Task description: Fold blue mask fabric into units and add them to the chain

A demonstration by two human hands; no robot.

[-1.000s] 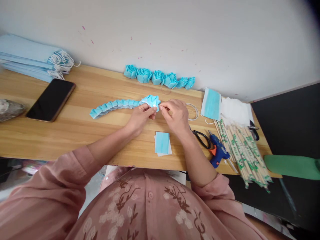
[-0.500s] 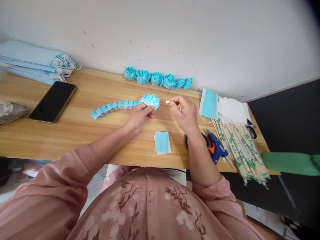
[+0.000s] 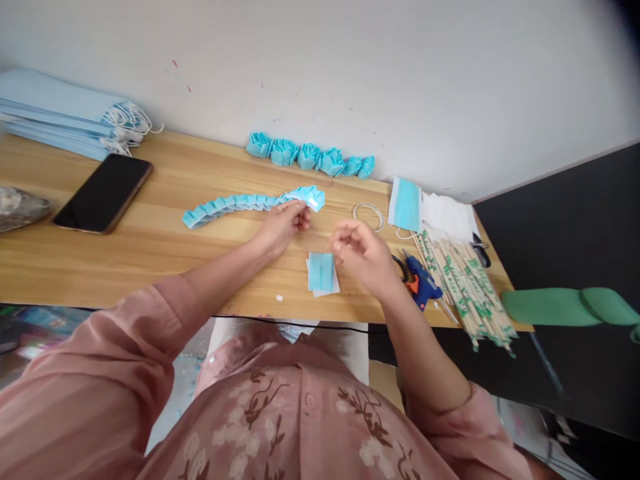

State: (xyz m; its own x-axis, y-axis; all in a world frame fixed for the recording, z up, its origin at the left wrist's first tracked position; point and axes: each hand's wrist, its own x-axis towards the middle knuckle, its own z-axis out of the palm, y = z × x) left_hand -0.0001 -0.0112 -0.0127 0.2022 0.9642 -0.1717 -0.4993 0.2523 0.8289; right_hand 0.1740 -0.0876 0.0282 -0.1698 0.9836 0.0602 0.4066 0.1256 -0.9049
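Observation:
My left hand (image 3: 286, 225) pinches the right end of a pleated strip of light-blue folded pieces (image 3: 239, 202), which trails leftward along the table. A small white patch shows on the strip's end above my fingertips. My right hand (image 3: 361, 252) is over the table to the right, its fingers loosely curled and apart, with nothing seen in them. Just left of it lies a small stack of blue and white squares (image 3: 321, 272). Behind that hand is a thin roll of tape (image 3: 369, 205). One tiny white scrap (image 3: 279, 298) rests near the front edge.
Blue flowers (image 3: 284, 153) line the wall. A mask stack (image 3: 60, 107) and a phone (image 3: 103, 193) are on the left. At right are a single mask (image 3: 406, 204), a blue glue gun (image 3: 424, 280), wrapped chopsticks (image 3: 467, 290) and a green object (image 3: 545, 306) at the edge.
My right hand has let go of a small white piece and moved down, nearer me. A white scrap now lies near the front edge. The tape roll has come into view.

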